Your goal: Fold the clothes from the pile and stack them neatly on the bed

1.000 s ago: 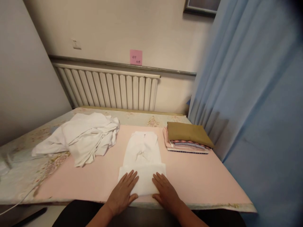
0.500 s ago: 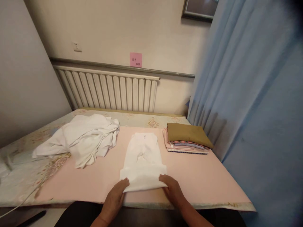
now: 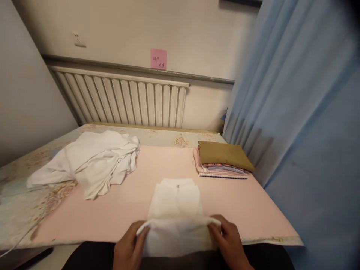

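A folded white shirt (image 3: 177,202) lies on the pink cloth near the front edge, a small dark mark at its far end. At the near end, a folded edge of the shirt is raised and stretched between my hands. My left hand (image 3: 129,243) pinches the left corner of that edge between thumb and fingers. On the other corner, my right hand (image 3: 229,240) is closed the same way. The near part hangs below the held edge, toward my lap, and is somewhat blurred.
A crumpled heap of white clothes (image 3: 92,157) lies at the left. At the back right is a folded stack topped by an olive-brown cloth (image 3: 225,154). A blue curtain (image 3: 281,112) hangs on the right, and a radiator (image 3: 123,97) stands behind the table.
The shirt has come closer to me, and its near edge is lifted. My hands have gone from resting on its sides to pinching the raised corners. The view has shifted slightly.
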